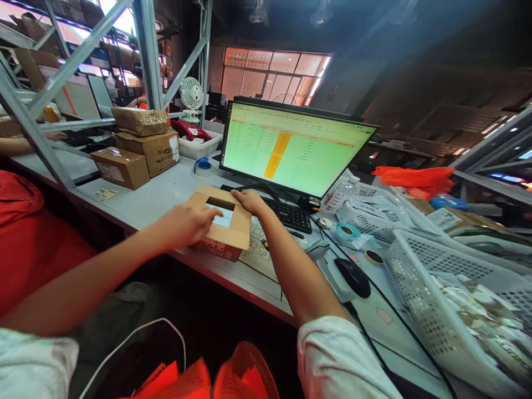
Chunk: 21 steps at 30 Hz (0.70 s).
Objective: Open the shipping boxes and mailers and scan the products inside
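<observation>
A small cardboard box (220, 250) stands on the desk in front of me with its top flaps folded outward. Inside its opening lies a flat white item (223, 216), whose kind I cannot make out. My left hand (189, 224) is over the near left side of the box, index finger stretched toward the white item and the other fingers partly curled. At the far right corner, my right hand (248, 200) grips a flap of the box. The fingers under that flap are hidden.
Behind the box are a monitor (291, 147) and a keyboard (291, 215). Closed cartons (145, 149) are stacked at the left by a metal frame. To the right lie a mouse (353, 277), tape rolls (348, 231) and a white basket (419, 299) of small packets. A person in red sits at left.
</observation>
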### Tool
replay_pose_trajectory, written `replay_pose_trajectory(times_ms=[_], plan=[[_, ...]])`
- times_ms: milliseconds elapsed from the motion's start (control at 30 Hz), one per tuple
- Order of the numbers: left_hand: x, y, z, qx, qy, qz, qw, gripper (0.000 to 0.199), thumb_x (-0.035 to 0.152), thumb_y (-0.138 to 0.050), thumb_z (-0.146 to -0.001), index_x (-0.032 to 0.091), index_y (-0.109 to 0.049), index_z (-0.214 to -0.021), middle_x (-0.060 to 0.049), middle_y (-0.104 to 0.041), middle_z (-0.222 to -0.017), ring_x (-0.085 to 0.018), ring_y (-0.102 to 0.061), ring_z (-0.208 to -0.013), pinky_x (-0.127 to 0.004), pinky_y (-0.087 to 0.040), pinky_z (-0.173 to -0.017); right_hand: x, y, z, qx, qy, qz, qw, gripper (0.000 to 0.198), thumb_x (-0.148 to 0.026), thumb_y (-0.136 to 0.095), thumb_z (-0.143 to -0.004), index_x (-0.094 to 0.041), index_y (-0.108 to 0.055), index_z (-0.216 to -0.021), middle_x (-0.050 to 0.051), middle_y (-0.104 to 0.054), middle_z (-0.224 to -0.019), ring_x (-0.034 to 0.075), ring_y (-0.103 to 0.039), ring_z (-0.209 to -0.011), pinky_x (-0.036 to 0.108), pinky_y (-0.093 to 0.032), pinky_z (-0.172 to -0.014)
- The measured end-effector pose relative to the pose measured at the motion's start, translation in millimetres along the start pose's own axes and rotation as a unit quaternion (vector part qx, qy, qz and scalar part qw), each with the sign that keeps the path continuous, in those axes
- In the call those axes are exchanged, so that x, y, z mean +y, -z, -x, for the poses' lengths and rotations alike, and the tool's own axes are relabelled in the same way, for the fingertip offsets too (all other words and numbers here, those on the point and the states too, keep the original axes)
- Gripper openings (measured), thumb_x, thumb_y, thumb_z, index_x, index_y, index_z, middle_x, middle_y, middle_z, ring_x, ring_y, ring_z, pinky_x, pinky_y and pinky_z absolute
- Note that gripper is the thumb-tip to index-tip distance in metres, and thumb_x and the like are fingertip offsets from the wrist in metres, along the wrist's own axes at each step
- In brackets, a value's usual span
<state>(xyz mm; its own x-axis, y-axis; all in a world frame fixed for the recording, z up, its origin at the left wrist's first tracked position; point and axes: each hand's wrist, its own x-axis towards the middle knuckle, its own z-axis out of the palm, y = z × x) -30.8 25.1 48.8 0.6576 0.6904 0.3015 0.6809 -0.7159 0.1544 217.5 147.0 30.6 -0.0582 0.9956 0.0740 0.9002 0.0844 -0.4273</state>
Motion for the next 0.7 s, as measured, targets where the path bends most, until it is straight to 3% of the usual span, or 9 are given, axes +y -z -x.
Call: replay_pose_trajectory(times_ms=[67,133,200,267,400,500,567,700], plan=[[-9.9,22.6,-38.7,-0.103,-0.034,0.026,0.994,0.043,0.022,-0.054,-0.09,0.027,-0.067,-0.131,-0.004,-0.07,-0.13,-0.025,-0.067,-0.114,-0.036,-0.049,-0.103,-1.9,0.0,9.3,0.066,0.014,-0.003,0.998,0.051,-0.049,-0.039,-0.104,-0.013,-0.074,-0.098,0.014,-0.074,-0.105,0.022,-0.064,-0.095,0.028,-0.043,-0.082],[-16.5,29.4,-68.1,-0.196,-0.047,0.037,0.979,0.047,0.022,-0.06,-0.084,0.027,-0.07,-0.13,-0.003,-0.068,-0.135,-0.025,-0.064,-0.12,-0.032,-0.046,-0.106,1.4,-0.3,23.0,0.165,0.025,-0.027,0.986,0.048,-0.043,-0.033,-0.105,-0.014,-0.07,-0.114,0.014,-0.071,-0.117,0.022,-0.063,-0.104,0.029,-0.042,-0.089],[-20.0,28.3,-83.6,-0.25,-0.031,0.032,0.967,0.056,0.028,-0.064,-0.08,0.029,-0.067,-0.136,-0.004,-0.069,-0.134,-0.026,-0.065,-0.117,-0.032,-0.048,-0.102,12.6,-1.9,40.7,0.255,0.035,-0.075,0.963,0.047,-0.043,-0.033,-0.103,-0.014,-0.067,-0.115,0.013,-0.072,-0.111,0.021,-0.064,-0.099,0.029,-0.044,-0.089],[-22.1,25.5,-87.6,-0.274,-0.014,0.024,0.961,0.067,0.035,-0.066,-0.078,0.03,-0.059,-0.145,-0.006,-0.068,-0.135,-0.028,-0.066,-0.115,-0.034,-0.049,-0.099,30.4,-6.2,61.6,0.301,0.038,-0.133,0.943,0.047,-0.049,-0.038,-0.099,-0.014,-0.067,-0.109,0.012,-0.072,-0.1,0.021,-0.064,-0.09,0.03,-0.045,-0.085],[-25.4,17.2,-88.7,-0.291,-0.021,0.008,0.956,0.078,0.042,-0.068,-0.078,0.029,-0.05,-0.152,-0.013,-0.06,-0.145,-0.036,-0.063,-0.122,-0.043,-0.049,-0.1,64.8,-26.8,109.3,0.287,-0.001,-0.218,0.933,0.052,-0.06,-0.04,-0.095,-0.015,-0.066,-0.103,0.01,-0.071,-0.091,0.022,-0.063,-0.083,0.031,-0.048,-0.08],[-24.2,7.0,-98.9,-0.272,-0.018,-0.05,0.961,0.083,0.032,-0.073,-0.072,0.024,-0.051,-0.151,-0.018,-0.064,-0.138,-0.041,-0.063,-0.121,-0.049,-0.048,-0.1,76.1,-49.9,145.2,0.261,-0.02,-0.239,0.935,0.052,-0.062,-0.041,-0.094,-0.017,-0.066,-0.098,0.007,-0.068,-0.08,0.021,-0.063,-0.074,0.032,-0.05,-0.072],[-21.7,4.4,-104.3,-0.252,-0.036,-0.093,0.963,0.077,0.03,-0.074,-0.071,0.018,-0.058,-0.145,-0.021,-0.068,-0.13,-0.043,-0.064,-0.118,-0.052,-0.046,-0.102,79.4,-64.9,168.0,0.232,-0.024,-0.267,0.935,0.051,-0.063,-0.044,-0.093,-0.017,-0.066,-0.099,0.007,-0.068,-0.08,0.021,-0.064,-0.073,0.032,-0.052,-0.07],[-15.3,15.6,-85.0,-0.162,-0.07,-0.069,0.982,0.073,0.052,-0.073,-0.075,0.012,-0.062,-0.134,-0.022,-0.07,-0.123,-0.043,-0.066,-0.109,-0.049,-0.051,-0.094,85.5,-82.6,210.5,0.145,-0.042,-0.364,0.919,0.052,-0.064,-0.061,-0.087,-0.019,-0.068,-0.111,0.01,-0.07,-0.097,0.024,-0.066,-0.085,0.036,-0.055,-0.072]])
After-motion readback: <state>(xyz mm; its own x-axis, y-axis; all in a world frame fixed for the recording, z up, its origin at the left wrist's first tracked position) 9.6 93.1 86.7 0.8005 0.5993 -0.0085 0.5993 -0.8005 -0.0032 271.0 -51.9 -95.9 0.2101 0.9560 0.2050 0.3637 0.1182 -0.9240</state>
